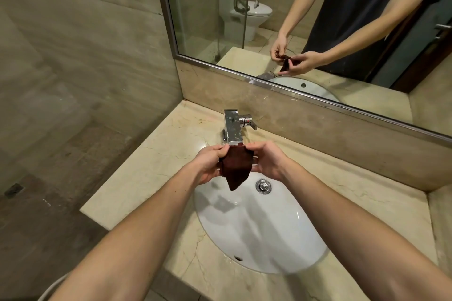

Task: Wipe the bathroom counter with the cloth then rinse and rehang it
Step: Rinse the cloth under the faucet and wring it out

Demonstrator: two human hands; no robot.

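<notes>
Nearest lay the white sink (256, 239), an oval basin set under the beige marble surface (146, 178). Its bowl held a round metal drain stopper (263, 186) toward the back, and a small overflow hole (237, 257) showed at the near rim. Above the far part of the basin, just in front of the tap, hung the dark brown cloth (236, 168), stretched between both hands with one corner pointing down toward the bowl and clear of it. The left hand (208, 166) had its grip clamped on the cloth's left edge, fingers curled round the fabric. The right hand (267, 162) pinched the upper right corner, its other fingers folded behind. Beyond stood the square chrome faucet (233, 127) with its lever (248, 121) on the right, then the mirror (244, 19), which reflected both hands on the cloth.
</notes>
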